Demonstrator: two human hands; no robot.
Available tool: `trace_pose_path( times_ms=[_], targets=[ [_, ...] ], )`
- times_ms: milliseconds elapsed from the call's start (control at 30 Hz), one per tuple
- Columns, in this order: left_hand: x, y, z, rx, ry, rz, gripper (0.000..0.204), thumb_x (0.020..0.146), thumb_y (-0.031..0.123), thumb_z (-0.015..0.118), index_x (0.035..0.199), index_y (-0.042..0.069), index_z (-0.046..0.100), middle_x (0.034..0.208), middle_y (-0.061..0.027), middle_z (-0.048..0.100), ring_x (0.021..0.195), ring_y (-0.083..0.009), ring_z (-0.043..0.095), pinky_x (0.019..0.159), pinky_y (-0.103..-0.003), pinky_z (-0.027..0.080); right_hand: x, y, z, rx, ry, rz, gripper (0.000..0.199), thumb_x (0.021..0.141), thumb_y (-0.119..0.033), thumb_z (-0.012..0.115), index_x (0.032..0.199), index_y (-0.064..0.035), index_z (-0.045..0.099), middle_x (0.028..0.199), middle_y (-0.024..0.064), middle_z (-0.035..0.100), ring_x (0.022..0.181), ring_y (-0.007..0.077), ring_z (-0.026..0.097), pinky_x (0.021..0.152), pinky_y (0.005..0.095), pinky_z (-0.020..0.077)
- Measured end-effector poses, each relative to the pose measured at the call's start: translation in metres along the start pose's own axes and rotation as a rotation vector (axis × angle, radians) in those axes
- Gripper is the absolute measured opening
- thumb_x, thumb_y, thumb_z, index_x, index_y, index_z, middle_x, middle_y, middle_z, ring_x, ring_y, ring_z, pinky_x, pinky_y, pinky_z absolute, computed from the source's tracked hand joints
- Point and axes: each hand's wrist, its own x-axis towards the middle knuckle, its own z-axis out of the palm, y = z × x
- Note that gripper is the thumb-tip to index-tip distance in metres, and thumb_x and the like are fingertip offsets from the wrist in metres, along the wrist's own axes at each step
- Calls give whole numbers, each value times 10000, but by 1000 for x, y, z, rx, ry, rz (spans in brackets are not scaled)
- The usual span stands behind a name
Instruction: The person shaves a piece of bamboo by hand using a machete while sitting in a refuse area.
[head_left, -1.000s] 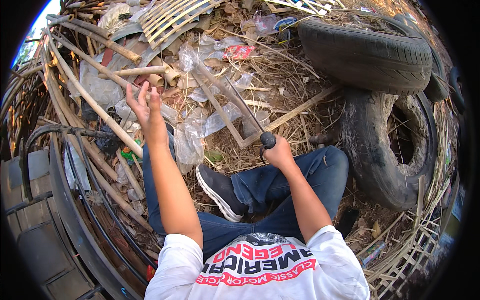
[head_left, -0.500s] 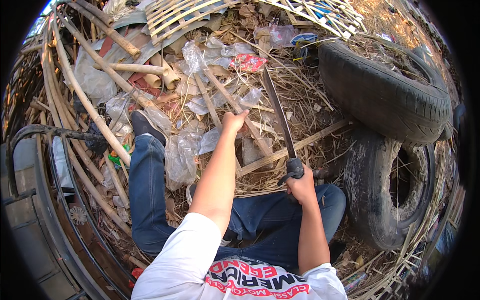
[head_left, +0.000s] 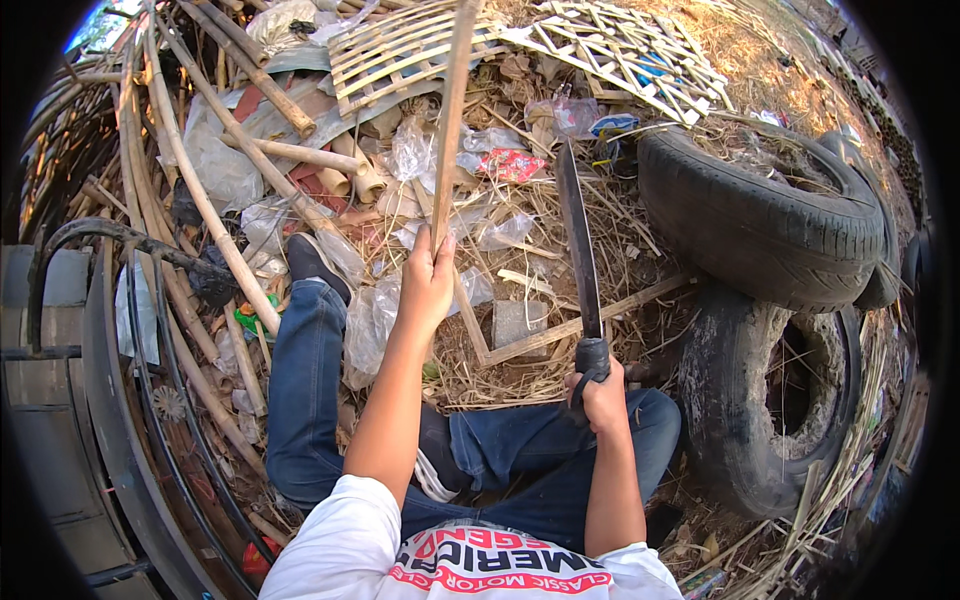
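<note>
My left hand (head_left: 428, 280) is closed round the lower end of a flat bamboo strip (head_left: 450, 130), which stands nearly upright and runs up past the top of the picture. A machete (head_left: 577, 235) with a long dark blade and black handle is gripped in my right hand (head_left: 604, 400), its tip pointing up and away from me. Between the two hands, a grey block (head_left: 519, 322) rests on the ground beyond my bent legs. Another bamboo strip (head_left: 610, 318) lies slantwise past the block's near side, meeting a second strip at its left end.
Two worn tyres, one upper (head_left: 770, 215) and one lower (head_left: 700, 400), are at the right. Long bamboo poles (head_left: 190, 190) lean at the left beside a black metal frame (head_left: 75, 228). Plastic bags (head_left: 375, 330) and straw litter the ground. Bamboo lattices (head_left: 405, 60) lie at the back.
My left hand has lifted the bamboo strip off the ground and swung it upright. The machete stays in my right hand, its blade turned slightly more upright.
</note>
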Motion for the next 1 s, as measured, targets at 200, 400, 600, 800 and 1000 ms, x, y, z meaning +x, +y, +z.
trace_pose_path(
  times_ms=[200,400,600,800,1000],
  targets=[
    [-59,37,-58,287,-201,69,282,901,221,647,1055,10,539,722,-55,562,636,-113,508,605,-303,434,-57,-45,14,-10,68,-161,232,702,45,683,836,-43,515,643,5,530,442,96,505,409,242,407],
    [-110,55,-69,10,-459,-291,346,883,214,688,1080,-8,510,669,-38,563,468,-83,496,423,-254,410,-96,-32,8,-160,152,-384,255,715,-27,732,872,-38,531,717,-23,532,606,64,482,565,215,404],
    [-155,17,-23,-55,-368,-6,454,870,269,707,1159,-19,506,710,-41,566,525,-92,496,472,-268,413,-116,-41,0,-305,183,-602,327,724,-72,746,976,-2,548,754,-19,536,669,61,480,620,208,413],
    [-179,26,-10,-130,-483,-42,476,874,294,693,1177,-13,492,941,-131,600,871,-187,573,791,-328,462,-101,-58,16,-416,134,-561,355,724,-79,788,981,4,557,791,29,616,719,78,557,664,226,464],
    [-188,50,-10,-172,-733,-82,592,868,362,687,1254,-2,423,1077,-159,567,987,-223,559,851,-349,449,-80,-64,32,-262,222,-541,285,763,-47,768,948,-13,554,797,15,602,707,80,558,652,231,466]
  ],
)
